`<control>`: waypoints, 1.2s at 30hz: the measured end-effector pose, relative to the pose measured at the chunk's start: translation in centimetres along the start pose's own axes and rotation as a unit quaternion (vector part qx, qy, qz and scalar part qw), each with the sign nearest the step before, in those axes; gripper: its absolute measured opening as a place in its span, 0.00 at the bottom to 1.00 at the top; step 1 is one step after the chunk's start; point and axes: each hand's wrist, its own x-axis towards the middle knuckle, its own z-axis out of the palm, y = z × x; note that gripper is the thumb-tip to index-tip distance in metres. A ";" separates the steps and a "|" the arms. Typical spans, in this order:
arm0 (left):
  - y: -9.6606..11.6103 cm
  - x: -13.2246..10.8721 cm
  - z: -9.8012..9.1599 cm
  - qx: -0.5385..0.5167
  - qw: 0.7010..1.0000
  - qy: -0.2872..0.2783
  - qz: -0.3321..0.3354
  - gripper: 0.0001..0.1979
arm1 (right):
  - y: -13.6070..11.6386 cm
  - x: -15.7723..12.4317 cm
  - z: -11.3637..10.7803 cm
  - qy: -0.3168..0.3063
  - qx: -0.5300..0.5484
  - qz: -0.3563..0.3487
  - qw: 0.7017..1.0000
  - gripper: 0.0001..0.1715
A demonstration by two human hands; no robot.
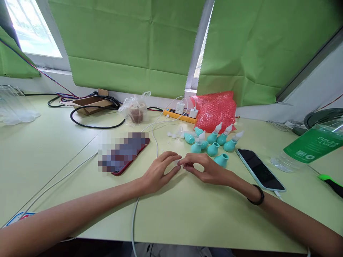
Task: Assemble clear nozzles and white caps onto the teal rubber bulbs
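Note:
Over the pale table (184, 214), my left hand (162, 171) and my right hand (205, 167) meet fingertip to fingertip. Thumbs and forefingers of both are pinched around a small, whitish translucent piece (177, 162), mostly covered by the fingers. Just beyond my right hand stand several teal rubber bulbs, some with clear pointed nozzles like this nozzled bulb (229, 144). Others are bare, among them an open-necked bulb (213, 149) and a tilted bulb (221, 160) close to my right knuckles. Small loose translucent parts (175, 134) lie behind my fingers.
A red-cased phone (128, 153) lies left, another phone (259, 169) right. A green-labelled bottle (313, 142) leans in at far right. Behind are a red bubble-wrap bag (214, 110), a power strip (177, 115), a bagged pot (135, 112) and black cable (93, 127). A white cable (134, 217) crosses the table.

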 end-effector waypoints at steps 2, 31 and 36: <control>0.1 0.0 0.1 -0.039 0.999 0.000 0.005 0.13 | -0.2 -0.6 0.4 0.011 0.060 0.032 0.998 0.13; -0.2 0.4 0.6 0.001 0.989 -0.130 -0.070 0.12 | 0.9 -2.0 4.1 0.281 0.126 0.129 0.943 0.06; -0.3 0.3 0.7 0.010 0.989 -0.135 -0.058 0.12 | 0.8 -2.2 4.2 0.274 0.048 0.056 0.959 0.10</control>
